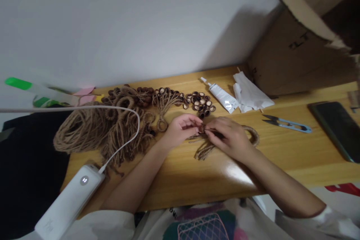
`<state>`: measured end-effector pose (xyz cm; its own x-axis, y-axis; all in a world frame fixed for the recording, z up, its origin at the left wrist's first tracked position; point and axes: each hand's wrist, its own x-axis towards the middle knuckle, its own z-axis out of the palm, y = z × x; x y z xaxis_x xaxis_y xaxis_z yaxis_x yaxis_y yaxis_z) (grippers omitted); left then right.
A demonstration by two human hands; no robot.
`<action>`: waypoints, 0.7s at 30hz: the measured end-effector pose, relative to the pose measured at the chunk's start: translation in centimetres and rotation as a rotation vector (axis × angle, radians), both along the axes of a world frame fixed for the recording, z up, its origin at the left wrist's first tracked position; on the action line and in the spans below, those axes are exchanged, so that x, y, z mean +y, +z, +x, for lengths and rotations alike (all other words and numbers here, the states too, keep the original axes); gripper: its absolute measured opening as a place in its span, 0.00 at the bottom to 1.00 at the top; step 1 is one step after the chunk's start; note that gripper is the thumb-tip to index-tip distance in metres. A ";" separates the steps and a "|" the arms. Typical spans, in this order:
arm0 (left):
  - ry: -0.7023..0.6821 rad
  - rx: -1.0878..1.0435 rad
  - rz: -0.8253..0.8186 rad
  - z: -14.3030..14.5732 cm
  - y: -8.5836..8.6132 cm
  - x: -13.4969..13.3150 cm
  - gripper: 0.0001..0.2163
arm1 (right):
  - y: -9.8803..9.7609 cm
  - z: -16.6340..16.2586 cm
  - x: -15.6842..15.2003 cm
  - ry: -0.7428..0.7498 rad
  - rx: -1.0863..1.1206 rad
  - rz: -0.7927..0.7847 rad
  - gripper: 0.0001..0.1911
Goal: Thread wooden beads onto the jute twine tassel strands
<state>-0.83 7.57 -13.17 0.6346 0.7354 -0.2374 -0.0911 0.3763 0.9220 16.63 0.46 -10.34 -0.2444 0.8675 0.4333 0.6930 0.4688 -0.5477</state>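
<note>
My left hand (182, 130) and my right hand (229, 135) meet over the table, fingertips pinched together. Between them is a small dark brown piece (201, 129), which looks like an acorn cap, mostly covered by the fingers. A twine tassel lies under my right hand: its wrapped loop (255, 135) shows to the right and its loose strands (204, 152) to the left. My right fingertips seem to pinch a strand end at the cap; the exact grip is hidden. Just behind the hands lies a pile of brown acorn caps (197, 102) with pale insides.
Left are a twine bundle (81, 129), looped tassels (122, 135) and a white power bank (70, 202) with its cable. Behind stand a glue tube (223, 96) and white tissue (251, 92). Right are blue thread snips (289, 123), a phone (336, 129) and a cardboard box (284, 60).
</note>
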 end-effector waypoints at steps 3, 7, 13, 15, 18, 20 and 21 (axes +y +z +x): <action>0.000 -0.004 0.000 0.0 -0.1 0.0 0.11 | 0.0 0.0 0.0 0.002 -0.008 -0.002 0.04; 0.004 0.002 -0.014 0.0 0.1 -0.1 0.10 | 0.0 0.0 0.0 0.001 -0.013 -0.004 0.04; 0.008 0.019 -0.008 0.0 0.4 0.0 0.11 | -0.1 0.0 0.0 0.004 -0.015 0.005 0.03; 0.003 0.016 -0.005 0.0 0.3 0.0 0.10 | -0.1 0.0 0.0 0.004 -0.019 0.008 0.04; -0.005 0.010 -0.004 0.0 0.2 0.0 0.10 | -0.1 0.0 0.1 0.002 -0.023 0.002 0.04; -0.005 0.004 0.002 0.0 0.1 0.0 0.11 | -0.1 0.0 0.1 0.003 -0.019 0.002 0.04; -0.003 0.001 0.004 0.0 0.1 0.0 0.11 | -0.1 0.0 0.1 0.004 -0.018 0.003 0.04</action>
